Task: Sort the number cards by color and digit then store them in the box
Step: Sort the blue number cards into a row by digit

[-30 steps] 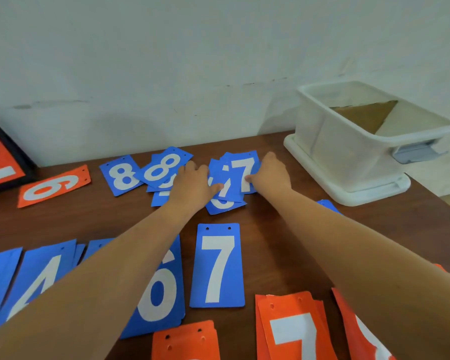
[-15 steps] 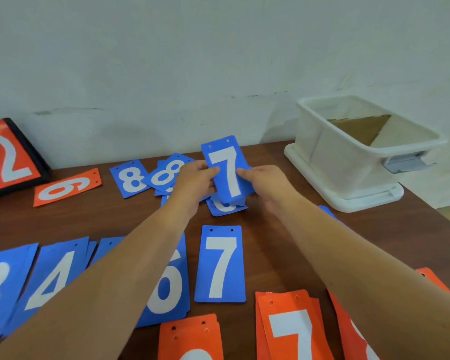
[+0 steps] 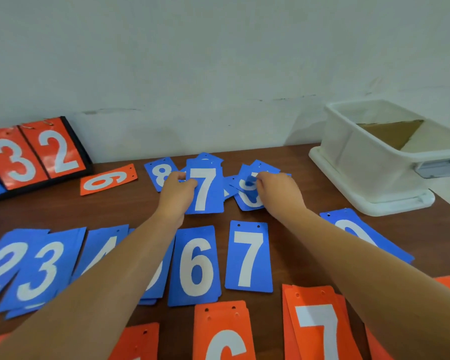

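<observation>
The left hand (image 3: 176, 189) pinches a blue 7 card (image 3: 205, 190) by its left edge, thumb on the face, holding it raised just above the centre of the frame, over the far part of the table (image 3: 130, 206). The right hand (image 3: 276, 193) is apart from the left, to its right, with fingers curled onto the loose heap of blue cards (image 3: 250, 201). I cannot tell whether it pinches the top card or only presses it, and that card's digit is partly hidden. Lower in the middle of the frame, a lone blue 7 (image 3: 248, 255) lies flat in the sorted row, just right of the blue 6 pile (image 3: 195, 266). The orange 7 pile (image 3: 317, 326) sits at the lower right, and the white box (image 3: 369, 165) stands at the upper right, with no number cards visible inside. The step in hand looks to be laying the held card on its match. To do it well, bring it down toward the lone blue 7 with the digit upright and the punched holes at the far end. Square it edge to edge so it does not lap onto the blue 6 pile. These thin cards probably slide, so set it flat rather than dropping it. The right hand should steady the heap so the blue 8 (image 3: 159, 172) at its left is not dragged.
</observation>
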Motion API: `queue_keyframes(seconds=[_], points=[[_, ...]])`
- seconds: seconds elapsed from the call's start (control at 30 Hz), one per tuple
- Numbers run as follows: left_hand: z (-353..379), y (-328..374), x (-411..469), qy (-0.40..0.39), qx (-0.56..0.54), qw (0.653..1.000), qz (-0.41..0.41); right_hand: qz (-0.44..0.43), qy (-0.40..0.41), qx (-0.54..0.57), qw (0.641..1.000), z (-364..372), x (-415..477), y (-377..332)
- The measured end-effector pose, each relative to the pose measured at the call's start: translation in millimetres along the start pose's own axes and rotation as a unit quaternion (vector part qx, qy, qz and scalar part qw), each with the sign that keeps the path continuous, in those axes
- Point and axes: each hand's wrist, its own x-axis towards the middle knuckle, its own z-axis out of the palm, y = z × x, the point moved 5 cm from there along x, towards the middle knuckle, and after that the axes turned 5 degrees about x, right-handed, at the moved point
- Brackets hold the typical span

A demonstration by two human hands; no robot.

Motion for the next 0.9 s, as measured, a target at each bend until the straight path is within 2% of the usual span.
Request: queue_keyframes(seconds=[0.03, 0.1, 0.17, 0.2, 0.33, 0.47, 0.6, 0.7, 0.8, 0.87, 0.9], points=[[-3, 0, -3, -0.002, -0.008, 1.000, -0.003, 0.009, 0.046, 0.001, 0.999, -10, -2, 0], [-8, 3, -11, -0.013, -0.022, 1.000, -0.008, 0.021, 0.160, 0.090, 0.983, -37, -11, -2], [-13, 10, -21, -0.029, -0.050, 0.998, -0.015, -0.039, 0.261, 0.169, 0.950, -63, -27, -16], [-15, 13, -28, -0.040, -0.066, 0.997, -0.019, -0.080, 0.278, 0.187, 0.939, -72, -38, -26], [-27, 20, -67, -0.080, -0.137, 0.987, -0.029, -0.168, 0.205, 0.232, 0.936, -76, -92, -63], [-37, 18, -116, -0.121, -0.202, 0.972, -0.018, -0.198, 0.103, 0.272, 0.936, -65, -139, -79], [-44, 5, -151, -0.144, -0.235, 0.961, -0.011, -0.233, 0.063, 0.252, 0.937, -62, -175, -92], [-48, -5, -165, -0.145, -0.225, 0.964, -0.005, -0.227, 0.037, 0.238, 0.944, -68, -192, -99], [-56, -7, -173, -0.125, -0.176, 0.976, 0.039, -0.171, 0.032, 0.283, 0.943, -78, -200, -103], [-56, -4, -180, -0.123, -0.159, 0.978, 0.058, -0.052, 0.070, 0.375, 0.923, -89, -196, -95], [-55, -2, -182, -0.123, -0.153, 0.979, 0.060, 0.022, 0.064, 0.426, 0.902, -93, -192, -90]])
